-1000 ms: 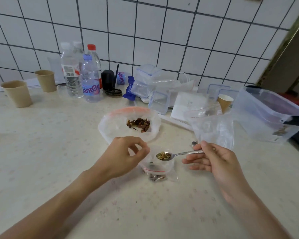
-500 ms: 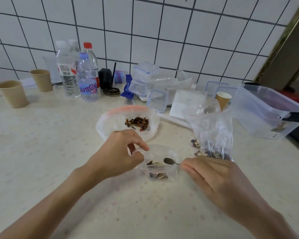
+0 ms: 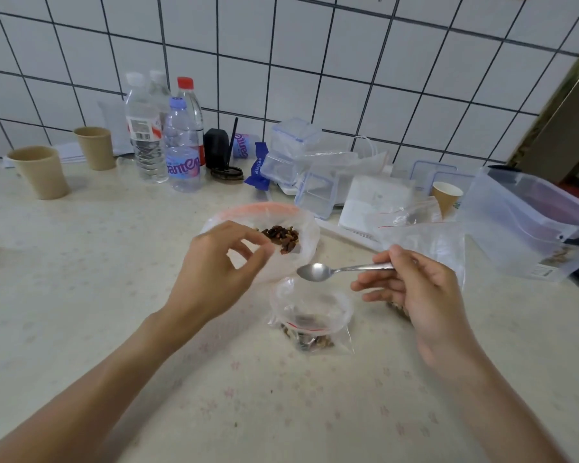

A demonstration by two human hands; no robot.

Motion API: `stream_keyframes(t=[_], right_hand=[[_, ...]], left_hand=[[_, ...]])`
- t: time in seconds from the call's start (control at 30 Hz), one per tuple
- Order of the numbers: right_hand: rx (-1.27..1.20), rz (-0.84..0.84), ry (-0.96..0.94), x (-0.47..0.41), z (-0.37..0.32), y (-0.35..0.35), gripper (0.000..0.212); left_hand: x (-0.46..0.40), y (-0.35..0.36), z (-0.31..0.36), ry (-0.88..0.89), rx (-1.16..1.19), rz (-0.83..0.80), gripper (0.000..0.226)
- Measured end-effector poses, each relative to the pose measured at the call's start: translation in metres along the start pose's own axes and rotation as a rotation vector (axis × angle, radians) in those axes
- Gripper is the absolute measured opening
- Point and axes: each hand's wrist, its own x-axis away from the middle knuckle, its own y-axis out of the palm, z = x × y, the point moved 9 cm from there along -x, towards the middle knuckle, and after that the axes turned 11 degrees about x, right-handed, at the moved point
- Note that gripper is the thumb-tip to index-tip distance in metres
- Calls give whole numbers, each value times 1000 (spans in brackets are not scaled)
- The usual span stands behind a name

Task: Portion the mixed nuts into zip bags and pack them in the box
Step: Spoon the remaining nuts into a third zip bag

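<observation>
A small zip bag (image 3: 310,314) stands open on the counter at the centre, with mixed nuts (image 3: 306,339) at its bottom; no hand touches it. My right hand (image 3: 415,292) grips the handle of a metal spoon (image 3: 318,271), whose empty bowl hovers just above the bag's mouth. My left hand (image 3: 219,265) is at the near rim of a large plastic bag (image 3: 306,228) that holds dark nuts (image 3: 281,236); thumb and forefinger pinch its edge. Another zip bag (image 3: 427,240) with nuts stands behind my right hand. The clear plastic box (image 3: 528,228) sits at the right.
Water bottles (image 3: 181,145) stand by the tiled wall, with two brown paper cups (image 3: 41,172) at the back left. Small clear lidded containers (image 3: 291,152), white paper (image 3: 375,205) and a paper cup (image 3: 447,195) crowd the back centre-right.
The spoon tipped its nuts into the small zip bag and has lifted out empty. My left hand let go of that bag's mouth and moved up to the large nut bag.
</observation>
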Motion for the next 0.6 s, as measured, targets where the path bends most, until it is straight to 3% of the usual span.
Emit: stream_keyframes(t=[0.17, 0.43, 0.6], right_hand=[[-46, -24, 31, -23, 0, 31, 35], [139, -107, 42, -61, 1, 75, 39], [159, -197, 58, -69, 14, 91, 34]], left_hand=[[-3, -30, -22, -26, -202, 215, 19], [0, -21, -79, -385, -1, 121, 27], [3, -14, -79, -376, 7, 86, 43]])
